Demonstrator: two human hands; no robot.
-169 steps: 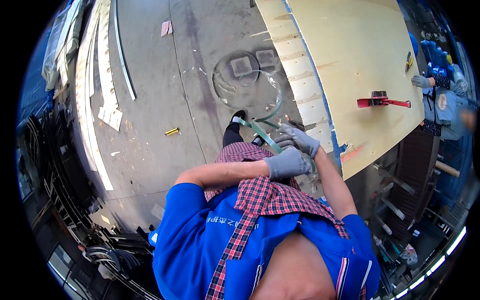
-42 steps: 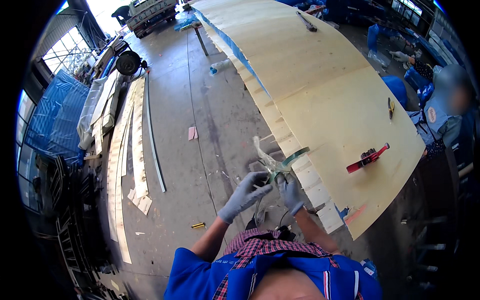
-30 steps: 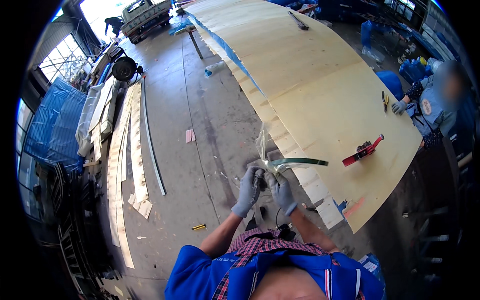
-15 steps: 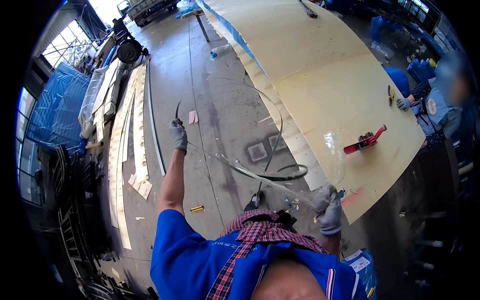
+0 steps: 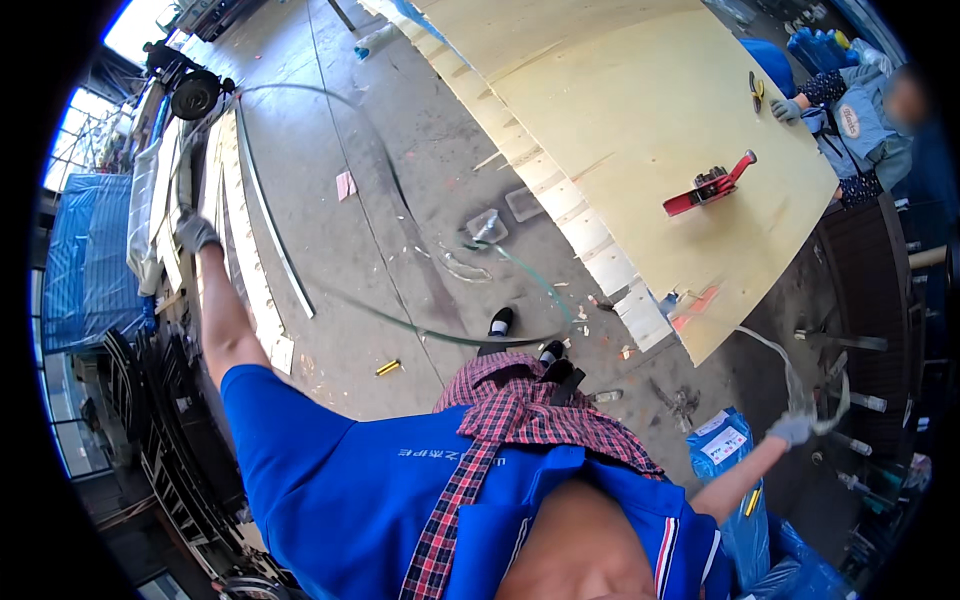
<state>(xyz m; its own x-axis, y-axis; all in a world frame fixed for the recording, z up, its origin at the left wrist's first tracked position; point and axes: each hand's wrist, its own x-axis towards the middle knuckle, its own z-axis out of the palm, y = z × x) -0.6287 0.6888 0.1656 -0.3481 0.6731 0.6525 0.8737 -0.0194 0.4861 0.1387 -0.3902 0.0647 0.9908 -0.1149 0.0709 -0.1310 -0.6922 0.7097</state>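
Note:
My left hand [image 5: 197, 232], in a grey glove, is stretched out to the far left with its fingers closed on a dark green strap. Blurred by motion, the strap [image 5: 440, 335] sweeps in a wide loop over the floor and past my feet. Out to the right, my gloved right hand [image 5: 792, 430] is closed on a strip of clear plastic film [image 5: 785, 360]. One part of the film trails toward the corner of the plywood sheet [image 5: 640, 130], and another loops beside the hand.
A red strapping tool [image 5: 710, 188] and pliers [image 5: 757, 92] lie on the plywood. A co-worker [image 5: 860, 125] stands at its far right side. Wooden strips [image 5: 255, 250] and a metal bar [image 5: 270, 210] lie on the left floor; a yellow cutter [image 5: 388, 368] and blue-wrapped package [image 5: 720, 440] are nearer.
My left hand has swung farther left and my right hand farther out to the right with the film. The strap has spread from a tight coil into a wider loop. The view has shifted.

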